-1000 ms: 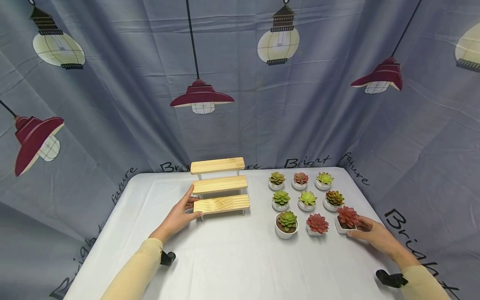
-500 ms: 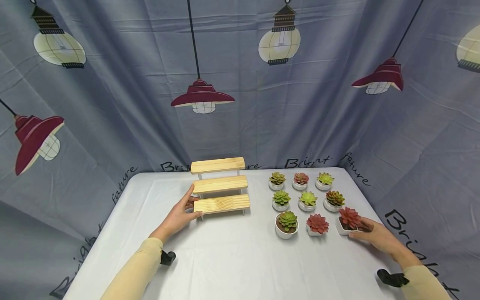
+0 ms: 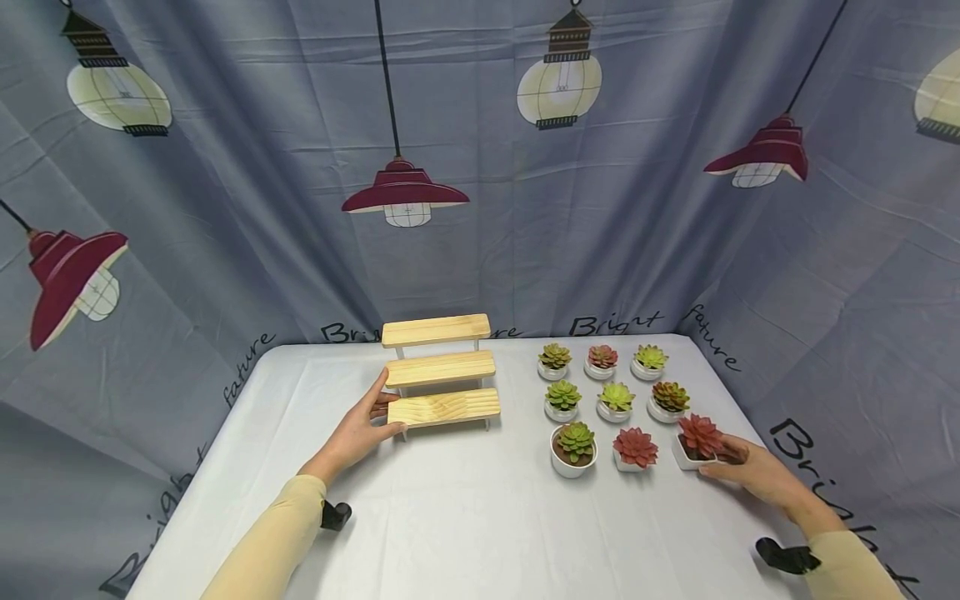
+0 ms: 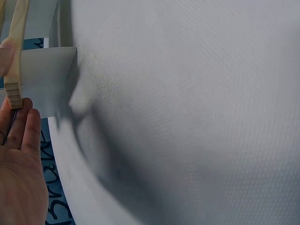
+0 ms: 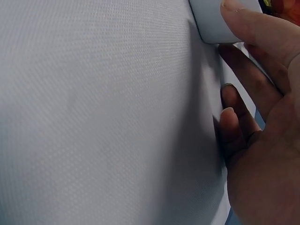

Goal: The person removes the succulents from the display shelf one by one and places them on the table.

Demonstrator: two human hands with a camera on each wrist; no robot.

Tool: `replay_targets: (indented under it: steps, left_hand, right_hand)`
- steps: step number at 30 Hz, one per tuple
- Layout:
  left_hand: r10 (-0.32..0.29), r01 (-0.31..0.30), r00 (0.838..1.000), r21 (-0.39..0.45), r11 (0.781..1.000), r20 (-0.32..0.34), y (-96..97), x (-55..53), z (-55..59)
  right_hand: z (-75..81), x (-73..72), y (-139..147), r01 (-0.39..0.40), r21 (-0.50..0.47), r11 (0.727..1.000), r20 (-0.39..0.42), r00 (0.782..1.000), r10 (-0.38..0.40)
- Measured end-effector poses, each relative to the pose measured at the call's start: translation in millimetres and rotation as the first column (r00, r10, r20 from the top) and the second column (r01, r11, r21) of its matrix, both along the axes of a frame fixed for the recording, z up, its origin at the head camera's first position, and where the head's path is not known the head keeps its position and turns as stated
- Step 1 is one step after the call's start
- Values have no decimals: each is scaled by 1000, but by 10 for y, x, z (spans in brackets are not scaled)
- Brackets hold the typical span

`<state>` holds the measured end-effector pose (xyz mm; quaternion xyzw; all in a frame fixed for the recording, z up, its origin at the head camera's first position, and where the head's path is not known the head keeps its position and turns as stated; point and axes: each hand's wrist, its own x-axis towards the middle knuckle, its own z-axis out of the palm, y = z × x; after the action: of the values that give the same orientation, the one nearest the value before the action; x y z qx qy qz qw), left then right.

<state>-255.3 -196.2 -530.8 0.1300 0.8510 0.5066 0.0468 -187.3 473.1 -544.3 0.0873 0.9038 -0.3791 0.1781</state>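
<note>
In the head view a three-tier wooden plant stand (image 3: 442,407) with white supports stands at the back of the white table. My left hand (image 3: 358,435) grips its left end, thumb at the lowest board and fingers beside it. The left wrist view shows the board's end (image 4: 14,89) between thumb and fingers. At the far right, my right hand (image 3: 757,477) pinches a red succulent in a square white pot (image 3: 699,440). In the right wrist view the thumb lies on the pot's side (image 5: 215,23), which stands on the cloth; other fingers are loosely bent.
Several potted succulents stand in rows left of and behind the right hand, among them a green one (image 3: 574,446) in a round pot and a red one (image 3: 635,450). A printed grey curtain (image 3: 480,267) hangs behind the table (image 3: 480,533).
My right hand and the red succulent's pot have shifted very slightly to the right. The left hand and the plant stand show no visible movement.
</note>
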Motion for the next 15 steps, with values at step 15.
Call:
replay_targets:
  steps: [15]
  left_hand:
    - [2,-2,1000,-40,999,-12,3,-10,8]
  right_hand:
    - [35,170,168,43,-44,998,-205,977,-51]
